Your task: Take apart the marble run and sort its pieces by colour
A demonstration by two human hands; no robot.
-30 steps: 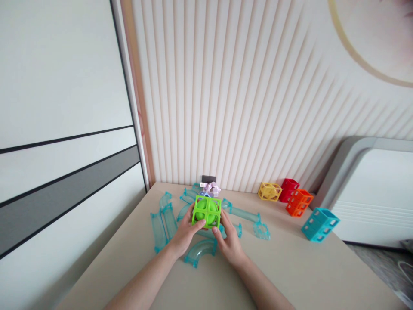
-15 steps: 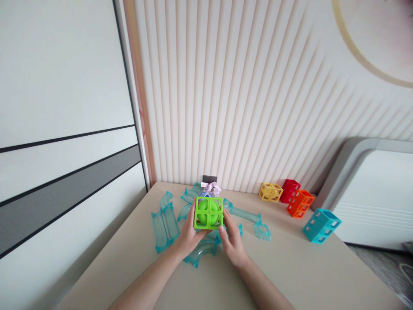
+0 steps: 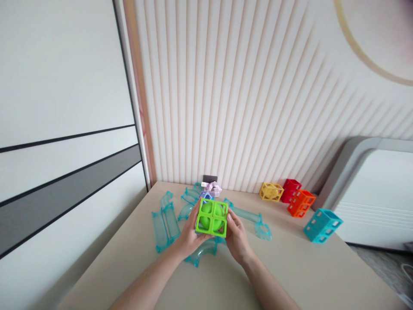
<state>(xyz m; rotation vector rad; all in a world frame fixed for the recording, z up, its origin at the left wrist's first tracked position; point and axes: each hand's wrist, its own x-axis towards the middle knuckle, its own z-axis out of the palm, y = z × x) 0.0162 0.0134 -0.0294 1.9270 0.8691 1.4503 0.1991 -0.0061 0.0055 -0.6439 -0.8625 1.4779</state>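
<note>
Between both hands I hold a bright green openwork block [image 3: 212, 218], its windowed face with rounded green shapes behind it turned up toward me. My left hand [image 3: 189, 232] wraps its left side and lower edge, the thumb along the bottom. My right hand [image 3: 237, 237] grips the right side, with fingertips at the right edge. Beneath and around the hands lie translucent teal track pieces, among them a curved one [image 3: 202, 252] just below the block. Right behind the block sits a small blue piece [image 3: 205, 196], partly hidden.
Straight teal tracks [image 3: 160, 230] lie at the left of the table [image 3: 277, 275]. A long track [image 3: 247, 214] ends in a round teal piece [image 3: 263, 231]. Yellow [image 3: 271, 192], red [image 3: 290, 190], orange [image 3: 300, 203] and teal [image 3: 322, 225] blocks stand at right. A lilac item [image 3: 213, 188] is by the wall socket [image 3: 210, 178].
The green block has turned slightly clockwise and shifted a little right and down in my hands. My right hand's fingers have drawn in along its right side.
</note>
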